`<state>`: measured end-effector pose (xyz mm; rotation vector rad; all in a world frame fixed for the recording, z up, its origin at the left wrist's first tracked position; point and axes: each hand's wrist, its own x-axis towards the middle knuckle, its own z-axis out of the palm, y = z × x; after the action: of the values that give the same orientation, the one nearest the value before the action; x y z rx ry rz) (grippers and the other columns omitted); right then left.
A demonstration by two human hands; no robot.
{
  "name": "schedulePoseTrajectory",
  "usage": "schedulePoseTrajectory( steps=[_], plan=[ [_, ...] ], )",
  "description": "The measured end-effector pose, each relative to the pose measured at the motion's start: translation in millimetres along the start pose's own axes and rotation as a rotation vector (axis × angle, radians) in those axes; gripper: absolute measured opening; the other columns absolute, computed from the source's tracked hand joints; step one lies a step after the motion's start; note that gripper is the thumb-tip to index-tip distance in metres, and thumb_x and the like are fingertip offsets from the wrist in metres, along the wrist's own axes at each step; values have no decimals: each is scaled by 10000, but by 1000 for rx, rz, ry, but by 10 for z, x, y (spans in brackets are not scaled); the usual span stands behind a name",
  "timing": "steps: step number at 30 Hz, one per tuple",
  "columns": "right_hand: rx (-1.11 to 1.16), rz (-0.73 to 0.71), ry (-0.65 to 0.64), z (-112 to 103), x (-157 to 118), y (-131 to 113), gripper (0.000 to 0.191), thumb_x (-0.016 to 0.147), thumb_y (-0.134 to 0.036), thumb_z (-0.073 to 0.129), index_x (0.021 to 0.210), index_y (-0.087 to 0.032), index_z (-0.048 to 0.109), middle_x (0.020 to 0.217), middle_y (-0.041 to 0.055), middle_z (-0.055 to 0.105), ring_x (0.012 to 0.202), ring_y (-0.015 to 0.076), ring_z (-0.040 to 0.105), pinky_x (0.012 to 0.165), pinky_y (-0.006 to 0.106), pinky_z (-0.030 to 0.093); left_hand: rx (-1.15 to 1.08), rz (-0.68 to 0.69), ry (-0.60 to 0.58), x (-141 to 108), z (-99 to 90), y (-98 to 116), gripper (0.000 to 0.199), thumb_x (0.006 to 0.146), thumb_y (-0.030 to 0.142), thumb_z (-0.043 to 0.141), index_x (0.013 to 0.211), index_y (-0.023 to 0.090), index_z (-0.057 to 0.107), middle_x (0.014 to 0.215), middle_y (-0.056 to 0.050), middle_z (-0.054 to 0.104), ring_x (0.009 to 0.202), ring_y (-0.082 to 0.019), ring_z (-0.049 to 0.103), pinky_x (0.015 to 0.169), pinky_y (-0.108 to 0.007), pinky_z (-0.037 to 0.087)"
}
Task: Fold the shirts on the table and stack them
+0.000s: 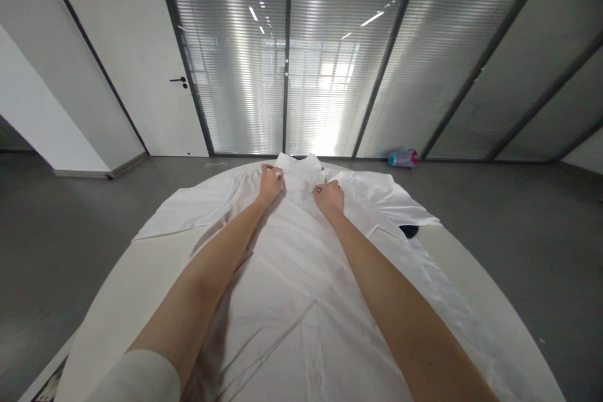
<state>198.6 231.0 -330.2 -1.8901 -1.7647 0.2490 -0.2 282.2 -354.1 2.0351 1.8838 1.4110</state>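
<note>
The white, short-sleeved cloth shirt (292, 251) looked thin, matt and creased, the rounded off-white counter (141, 276) smooth and dull, the grey floor (70, 232) faintly glossy, and the dark-framed glass partition (235, 75) reflective.

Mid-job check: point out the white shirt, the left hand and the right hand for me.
White shirt (294, 257): head view, on the fabric between the forearms.
Left hand (271, 184): head view, on the back of the hand.
Right hand (329, 198): head view, on the back of the hand.
</note>
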Motion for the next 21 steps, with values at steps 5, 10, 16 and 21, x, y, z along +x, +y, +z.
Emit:
schedulePoseTrajectory(
  steps=[5, 10, 16, 21],
  plan=[
    [-199, -93, 60, -3, -66, -31, 325, 937, -252, 502, 1142, -229, 753, 1289, 154, 541, 1175, 295, 503, 979, 389, 402, 243, 234, -70, -102, -58, 273, 248, 914, 246, 555, 1085, 183, 723, 1330, -132, 578, 1283, -289, 496, 1118, -462, 372],
    [-253, -346, 103, 47, -81, -40, 407, 1009, -322, 391, 1318, -226, 638, 1458, 121, 493, 1309, 263, 427, 1078, 395, 325, 338, 362, -334, -255, 67, 430, 428, 1002, 294, 406, 1393, 226, 566, 1523, -78, 476, 1448, -275, 358, 1189, -505, 265],
    [-274, -318, -225, 130, -39, -33, 683, 1034, -543, 188, 1557, -124, 321, 1639, 122, 252, 1497, 258, 212, 1191, 529, 153, 461, 267, -495, -290, 50, 335, 566, 1030, 409, 331, 1565, 225, 334, 1633, -88, 270, 1515, -283, 227, 1221, -489, 200],
    [-297, -184, -318, 79, 1, -24, 814, 1002, -634, 132, 1591, -77, 191, 1663, 135, 107, 1533, 246, 92, 1208, 554, 62, 497, 28, -508, -184, -66, 177, 662, 1030, 526, 249, 1587, 169, 259, 1646, -146, 195, 1530, -294, 165, 1215, -552, 149]
  ],
)
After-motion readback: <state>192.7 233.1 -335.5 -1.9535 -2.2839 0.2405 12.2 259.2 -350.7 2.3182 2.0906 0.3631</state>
